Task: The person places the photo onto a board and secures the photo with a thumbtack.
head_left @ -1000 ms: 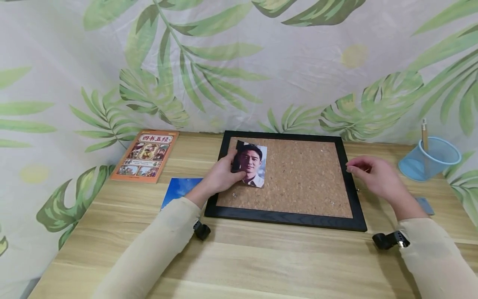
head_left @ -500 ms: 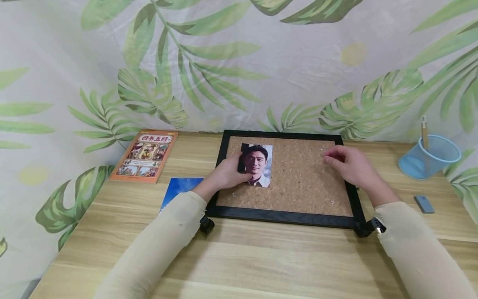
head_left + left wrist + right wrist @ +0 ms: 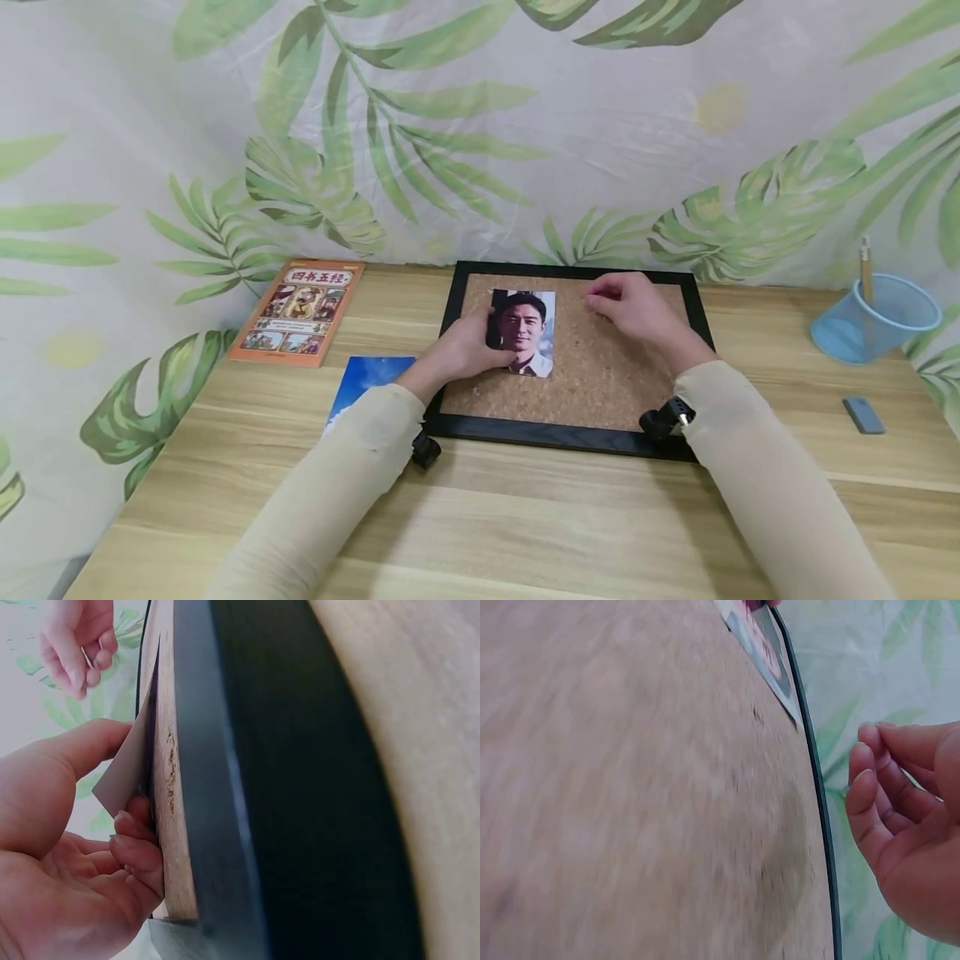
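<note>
My left hand point(image 3: 467, 348) pinches a portrait photo point(image 3: 527, 327) by its left side, thumb over the front. The photo overlaps the left half of a black-framed corkboard point(image 3: 592, 392). Seen from the left wrist, the photo's edge point(image 3: 126, 771) bends away from the cork, and curled fingers rest against the board. Over the board's upper right part is my right hand point(image 3: 628, 307), apart from the photo. Its thumb and fingertips meet in the right wrist view, where the hand point(image 3: 915, 825) has curled fingers; I cannot tell whether something small sits between them.
An orange illustrated book point(image 3: 298, 315) lies at the back left. A blue sky picture point(image 3: 363, 379) is partly under the left forearm. To the right stand a blue mesh cup point(image 3: 870, 321) with a pencil point(image 3: 866, 271) and a small grey-blue block point(image 3: 863, 415). A leaf-patterned cloth hangs behind.
My right hand has moved left from beside the board's right frame to over the cork, closer to the photo. My left hand has shifted the photo slightly right and straightened it.
</note>
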